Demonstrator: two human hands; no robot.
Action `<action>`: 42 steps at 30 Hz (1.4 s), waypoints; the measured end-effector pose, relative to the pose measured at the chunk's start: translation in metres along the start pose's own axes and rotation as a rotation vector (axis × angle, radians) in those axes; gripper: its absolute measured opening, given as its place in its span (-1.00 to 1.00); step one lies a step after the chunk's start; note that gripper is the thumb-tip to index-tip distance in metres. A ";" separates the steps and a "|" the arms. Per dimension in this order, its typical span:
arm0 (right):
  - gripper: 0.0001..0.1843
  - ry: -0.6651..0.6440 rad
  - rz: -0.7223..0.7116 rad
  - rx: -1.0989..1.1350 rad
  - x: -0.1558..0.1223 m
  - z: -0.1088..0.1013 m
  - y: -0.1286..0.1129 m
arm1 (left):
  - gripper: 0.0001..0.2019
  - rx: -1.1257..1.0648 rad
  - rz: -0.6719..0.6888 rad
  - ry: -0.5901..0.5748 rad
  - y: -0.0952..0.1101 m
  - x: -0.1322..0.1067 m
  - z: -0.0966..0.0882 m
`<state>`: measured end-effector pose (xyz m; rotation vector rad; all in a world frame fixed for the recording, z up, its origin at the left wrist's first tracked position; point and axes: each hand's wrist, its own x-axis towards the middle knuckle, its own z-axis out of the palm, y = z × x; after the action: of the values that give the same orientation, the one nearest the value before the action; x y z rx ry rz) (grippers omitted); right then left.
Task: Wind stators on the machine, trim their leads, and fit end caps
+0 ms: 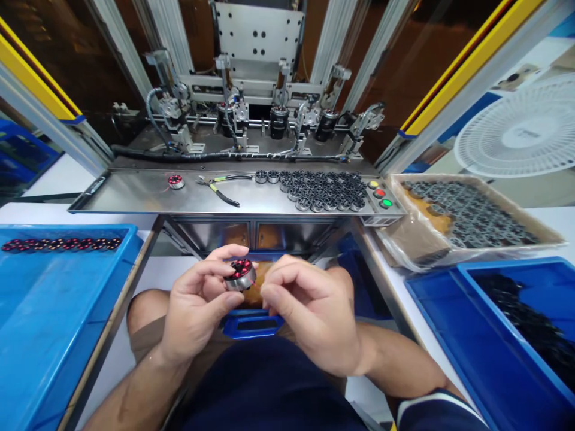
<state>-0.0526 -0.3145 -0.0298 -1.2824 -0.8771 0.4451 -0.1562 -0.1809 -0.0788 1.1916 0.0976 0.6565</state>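
Tall metal posts and a big machine [260, 39] stand in front of you. Along its front runs a shiny metal table [121, 191]. On it sit one red and silver part [176, 181], some cutters [224, 195] with green and black handles, and a big bunch of dark parts [330, 187]. To your left, a light blue bin [54, 335] has a row of small round parts [63, 244] at its far end.

Your round part [242, 278], with red coils and a silver side, is up over your lap, tilted a bit. Your left grip [193, 302] is open just as wide as the part and has hold of it. Your right grip [309, 305] is just beside it, thumb and finger pinched together. A thin red wire [254, 285] seems to point at those fingertips, but it is too small to tell if they have it.

It looks like you are at the wire step. The next move seems to call for a steady left grip and a soft, careful pinch with the right.
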 end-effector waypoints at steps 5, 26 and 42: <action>-0.74 -0.135 0.425 0.391 -0.007 0.014 0.021 | -0.72 -0.041 0.047 -0.040 0.000 0.006 -0.003; -0.43 -0.121 -0.517 -0.266 0.005 -0.014 0.046 | -0.55 0.771 0.049 -0.123 0.024 -0.002 -0.009; -0.85 -0.075 0.011 0.130 0.000 -0.022 0.042 | -0.59 0.584 0.131 -0.100 0.017 -0.006 -0.005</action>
<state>-0.0287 -0.3173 -0.0703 -1.1576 -0.8900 0.5534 -0.1700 -0.1759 -0.0677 1.8035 0.1332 0.7039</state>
